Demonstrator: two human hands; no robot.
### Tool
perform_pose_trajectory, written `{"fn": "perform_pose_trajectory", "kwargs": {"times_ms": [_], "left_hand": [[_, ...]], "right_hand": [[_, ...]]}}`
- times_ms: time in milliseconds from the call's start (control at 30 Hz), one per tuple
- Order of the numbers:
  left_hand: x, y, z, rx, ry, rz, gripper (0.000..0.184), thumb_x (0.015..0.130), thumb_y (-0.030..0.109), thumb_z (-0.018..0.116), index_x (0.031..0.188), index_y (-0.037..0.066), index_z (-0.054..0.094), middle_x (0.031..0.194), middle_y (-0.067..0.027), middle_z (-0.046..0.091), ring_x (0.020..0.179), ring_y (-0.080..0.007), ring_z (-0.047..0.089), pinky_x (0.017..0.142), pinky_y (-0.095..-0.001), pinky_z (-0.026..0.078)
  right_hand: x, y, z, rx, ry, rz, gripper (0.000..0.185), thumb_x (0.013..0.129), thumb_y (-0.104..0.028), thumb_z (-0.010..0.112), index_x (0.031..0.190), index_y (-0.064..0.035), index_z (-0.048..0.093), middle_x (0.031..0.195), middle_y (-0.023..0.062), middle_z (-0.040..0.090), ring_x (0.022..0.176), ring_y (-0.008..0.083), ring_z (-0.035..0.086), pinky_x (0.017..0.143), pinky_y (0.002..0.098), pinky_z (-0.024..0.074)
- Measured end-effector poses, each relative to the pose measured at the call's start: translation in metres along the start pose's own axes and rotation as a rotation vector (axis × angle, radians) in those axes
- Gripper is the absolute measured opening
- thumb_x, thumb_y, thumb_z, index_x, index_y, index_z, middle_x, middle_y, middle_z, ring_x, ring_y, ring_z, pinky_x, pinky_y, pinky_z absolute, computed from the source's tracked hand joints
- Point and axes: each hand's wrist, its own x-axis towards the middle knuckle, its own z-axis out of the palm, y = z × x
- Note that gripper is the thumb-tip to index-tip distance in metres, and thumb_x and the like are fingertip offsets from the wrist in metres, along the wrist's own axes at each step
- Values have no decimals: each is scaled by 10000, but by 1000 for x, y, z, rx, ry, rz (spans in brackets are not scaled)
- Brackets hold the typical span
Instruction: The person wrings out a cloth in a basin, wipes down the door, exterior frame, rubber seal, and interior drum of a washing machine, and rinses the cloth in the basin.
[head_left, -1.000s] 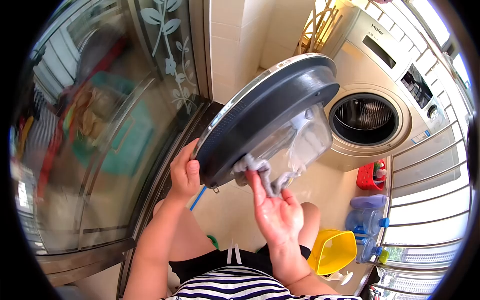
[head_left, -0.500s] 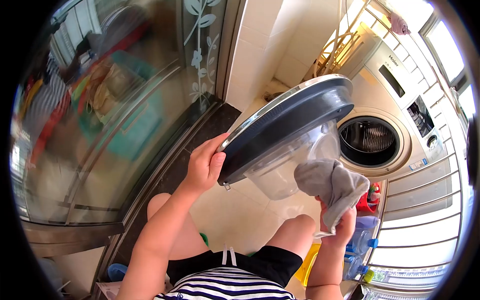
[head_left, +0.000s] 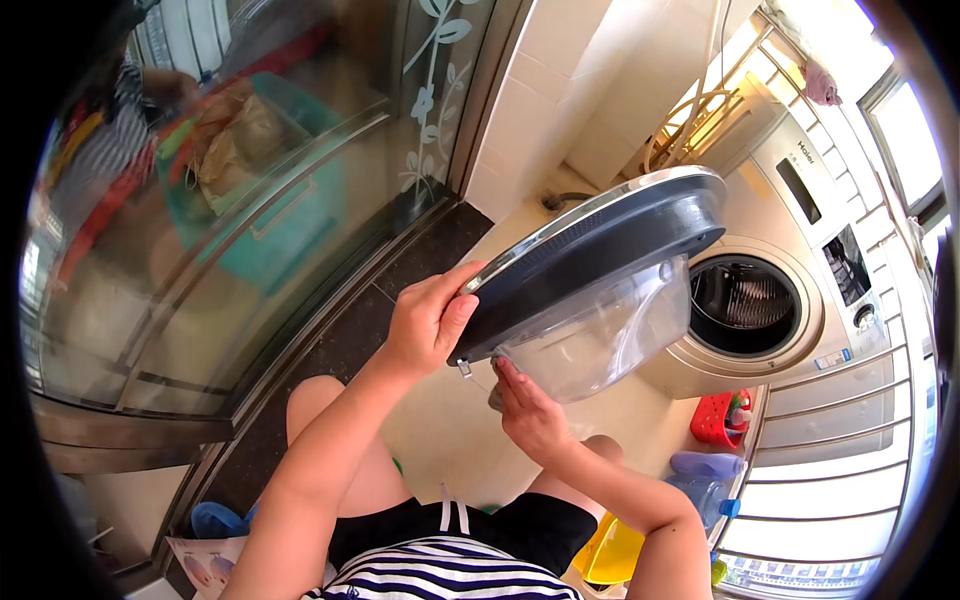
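Note:
An open washing machine door (head_left: 590, 270) stands in front of me, with a chrome rim, a dark inner ring and a clear bowl (head_left: 620, 345). My left hand (head_left: 428, 325) is closed around its near end, the thumb on the dark ring. Just below that end, my right hand (head_left: 532, 415) presses its fingers against the ring where it meets the bowl, close to the metal latch (head_left: 464, 369). A small part of a grey cloth (head_left: 495, 398) shows beside those fingers; my hand hides the rest.
Behind the door is the front-loading washing machine (head_left: 680, 365), its round opening (head_left: 745, 305) exposed. A red basket (head_left: 713, 422), plastic bottles (head_left: 703, 495) and a yellow basin (head_left: 612, 550) stand at the right. A glass sliding door (head_left: 330, 200) borders the left side.
My right hand has moved left from beside the clear bowl to the ring near the latch, taking the grey cloth with it. My left hand still grips the door; the view has shifted slightly.

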Motion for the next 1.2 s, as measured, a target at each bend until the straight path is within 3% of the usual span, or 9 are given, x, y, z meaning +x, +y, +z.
{"fn": "perform_pose_trajectory", "kwargs": {"times_ms": [67,167,300,433,700,800,967,1100,1200], "left_hand": [[1,-1,0,2,9,17,317,958,215,553,1152,-32,597,683,-104,560,581,-243,544,572,-318,450],[2,-1,2,4,22,24,313,955,216,560,1143,-30,602,678,-105,561,581,-247,553,571,-321,453],[0,-2,0,-9,7,-1,310,954,219,564,1135,-28,607,683,-107,569,581,-249,564,573,-325,460],[1,-1,-1,5,5,-17,301,954,216,564,1125,-27,612,719,-125,603,606,-263,591,590,-327,472],[1,5,-2,83,20,-30,276,951,194,566,1098,-34,619,791,-155,646,660,-285,632,618,-324,489],[3,8,-1,104,30,-1,277,950,186,562,1096,-44,616,788,-148,644,659,-273,630,626,-317,491],[-4,1,3,142,79,-9,318,955,206,548,1117,-60,616,720,-102,590,627,-214,579,623,-297,467],[-5,0,1,159,60,-21,348,962,228,536,1115,-75,609,696,-100,573,609,-213,568,601,-302,456],[-2,-4,3,167,70,2,391,973,270,517,1109,-86,605,678,-100,558,590,-214,556,582,-302,443]], "right_hand": [[-2,6,-4,-112,-134,-85,345,785,-149,549,1084,-56,696,1288,46,583,1304,200,450,1128,471,200],[-1,41,-42,291,-107,13,304,785,-163,551,1020,-45,704,1267,55,590,1279,208,469,1143,475,163],[7,75,-65,467,169,241,350,722,-175,563,969,33,697,1209,134,606,1208,272,515,1123,430,263],[13,49,-45,284,197,204,403,723,-174,558,1002,91,676,1173,174,629,1179,271,525,1088,351,314],[18,20,-15,-93,-85,-142,268,710,-206,588,873,-58,742,1177,122,642,1199,253,484,1050,355,236],[14,46,-33,52,-43,-43,249,700,-203,596,855,-75,743,1164,84,643,1198,241,483,1031,364,278],[1,113,-46,448,480,299,250,635,-158,625,857,-77,705,1148,83,609,1156,247,512,953,421,403],[-6,124,-44,595,490,409,372,551,-141,673,912,-53,687,1156,97,601,1157,277,537,943,468,440],[-19,165,-12,682,659,808,467,524,10,640,988,-42,664,1114,157,607,1083,364,557,917,444,459]]}}
